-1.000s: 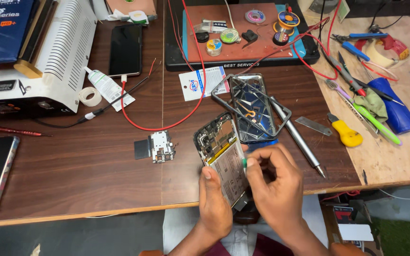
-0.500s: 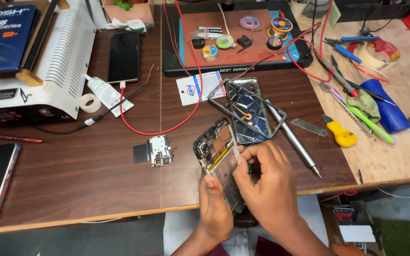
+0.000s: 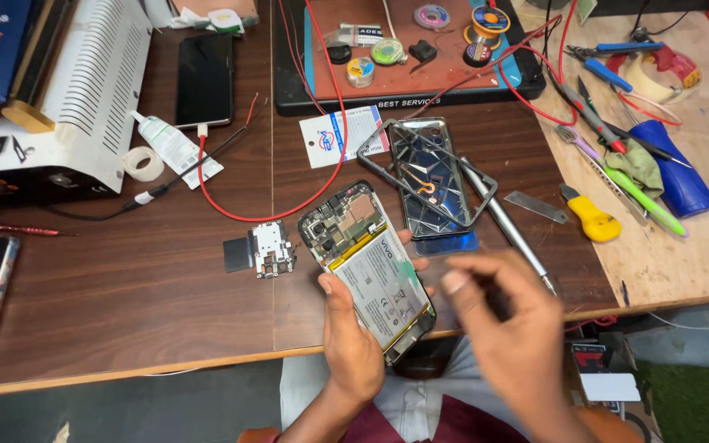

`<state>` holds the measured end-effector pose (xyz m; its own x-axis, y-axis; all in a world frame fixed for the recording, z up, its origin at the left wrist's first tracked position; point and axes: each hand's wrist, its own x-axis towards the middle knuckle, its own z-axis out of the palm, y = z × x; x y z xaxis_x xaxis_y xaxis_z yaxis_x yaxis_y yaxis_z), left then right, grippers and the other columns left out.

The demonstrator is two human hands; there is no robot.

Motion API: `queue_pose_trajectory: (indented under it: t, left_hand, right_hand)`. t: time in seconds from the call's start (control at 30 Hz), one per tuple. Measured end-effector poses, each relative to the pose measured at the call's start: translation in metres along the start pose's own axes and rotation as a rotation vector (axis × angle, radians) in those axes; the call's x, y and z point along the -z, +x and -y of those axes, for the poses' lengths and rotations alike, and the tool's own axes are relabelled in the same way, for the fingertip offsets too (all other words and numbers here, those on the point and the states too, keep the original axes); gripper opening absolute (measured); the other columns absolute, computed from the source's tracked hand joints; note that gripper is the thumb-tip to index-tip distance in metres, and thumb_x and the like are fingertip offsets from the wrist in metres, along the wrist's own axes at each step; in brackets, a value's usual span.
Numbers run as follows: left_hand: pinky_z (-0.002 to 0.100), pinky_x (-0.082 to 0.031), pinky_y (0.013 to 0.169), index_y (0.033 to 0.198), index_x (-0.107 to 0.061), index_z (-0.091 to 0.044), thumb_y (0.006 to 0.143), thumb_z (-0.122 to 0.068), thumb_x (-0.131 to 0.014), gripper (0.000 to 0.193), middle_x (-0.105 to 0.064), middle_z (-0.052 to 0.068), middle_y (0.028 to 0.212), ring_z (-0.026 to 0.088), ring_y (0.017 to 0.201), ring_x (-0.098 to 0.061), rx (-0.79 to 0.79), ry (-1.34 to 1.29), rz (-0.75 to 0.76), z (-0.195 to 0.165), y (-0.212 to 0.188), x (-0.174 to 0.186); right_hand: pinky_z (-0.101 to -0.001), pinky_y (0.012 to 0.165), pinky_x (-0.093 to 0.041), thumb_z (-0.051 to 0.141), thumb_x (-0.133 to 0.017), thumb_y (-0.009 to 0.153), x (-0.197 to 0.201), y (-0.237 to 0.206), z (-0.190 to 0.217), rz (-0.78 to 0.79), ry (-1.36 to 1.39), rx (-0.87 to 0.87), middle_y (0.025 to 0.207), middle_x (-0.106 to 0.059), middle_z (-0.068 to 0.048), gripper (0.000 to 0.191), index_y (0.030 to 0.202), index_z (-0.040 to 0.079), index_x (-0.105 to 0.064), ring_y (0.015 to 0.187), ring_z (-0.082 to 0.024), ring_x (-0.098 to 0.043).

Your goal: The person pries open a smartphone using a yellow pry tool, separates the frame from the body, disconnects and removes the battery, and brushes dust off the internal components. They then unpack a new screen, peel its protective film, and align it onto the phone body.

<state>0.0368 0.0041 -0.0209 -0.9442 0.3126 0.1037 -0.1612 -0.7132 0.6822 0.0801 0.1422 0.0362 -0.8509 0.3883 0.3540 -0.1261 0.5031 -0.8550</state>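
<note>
While left hand (image 3: 354, 344) grips opened phone (image 3: 368, 267), right hand (image 3: 506, 320) blurred

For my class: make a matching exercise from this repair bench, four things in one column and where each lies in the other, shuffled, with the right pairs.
Things:
1. opened phone
2. small circuit board
3. yellow cutter
4. roll of tape

Places:
A. beside the white machine
B. in the left hand
C. on the pale wooden bench
D. on the dark table, left of the phone

Pairs: 1-B, 2-D, 3-C, 4-A
</note>
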Motion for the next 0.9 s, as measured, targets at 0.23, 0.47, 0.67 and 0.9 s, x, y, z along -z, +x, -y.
queue_pose_trajectory:
  t: [0.23,0.47,0.67,0.9]
  left_hand:
    - [0.046,-0.051,0.109,0.154,-0.033,0.003,0.103,-0.069,-0.029,0.088,-0.047,0.024,0.153,0.034,0.134,-0.057,-0.134,0.148,0.044,-0.001,-0.002,-0.010]
    - [0.045,-0.053,0.106,0.154,-0.034,0.008,0.101,-0.072,-0.037,0.096,-0.048,0.024,0.151,0.031,0.130,-0.058,-0.180,0.211,0.059,0.009,-0.006,-0.004]
    - [0.041,-0.049,0.110,0.151,-0.039,0.008,0.106,-0.065,-0.032,0.086,-0.054,0.023,0.145,0.028,0.126,-0.059,-0.160,0.120,-0.020,0.014,-0.009,0.001]
    - [0.044,-0.051,0.106,0.144,-0.048,0.006,0.104,-0.065,-0.021,0.086,-0.061,0.020,0.138,0.029,0.121,-0.064,0.047,-0.051,-0.027,-0.009,0.004,0.001]
  right_hand:
    - [-0.0314,0.070,-0.052,0.005,-0.082,0.080,-0.021,-0.016,0.002,-0.057,-0.218,0.184,0.088,-0.073,-0.007,0.019,0.098,0.005,-0.077,0.081,-0.020,-0.068]
    - [-0.0356,0.064,-0.053,0.006,-0.075,0.083,-0.029,-0.012,0.004,-0.024,-0.283,0.145,0.084,-0.067,-0.009,0.012,0.090,0.001,-0.067,0.073,-0.022,-0.068]
    - [-0.0371,0.065,-0.051,0.008,-0.072,0.086,-0.030,-0.009,-0.014,0.017,-0.345,0.204,0.089,-0.062,-0.011,0.017,0.096,0.000,-0.062,0.075,-0.024,-0.065]
    - [-0.0227,0.060,-0.043,0.008,-0.067,0.097,-0.013,0.008,-0.045,0.349,0.298,-0.311,0.080,-0.054,0.001,0.009,0.098,-0.001,-0.064,0.072,-0.004,-0.049]
